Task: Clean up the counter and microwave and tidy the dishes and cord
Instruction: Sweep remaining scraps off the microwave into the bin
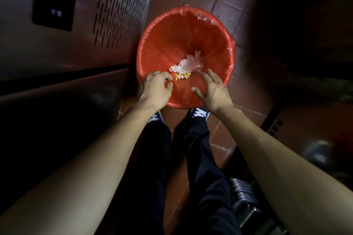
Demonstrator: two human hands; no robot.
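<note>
Red lined bin, yellow scraps — crumpled wrap

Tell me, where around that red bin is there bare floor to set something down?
Bare tile lies beyond the red bin, toward its far right. The metal cabinet hugs the bin's left. Near side is crowded: both hands, left and right, plus shoes.
</note>
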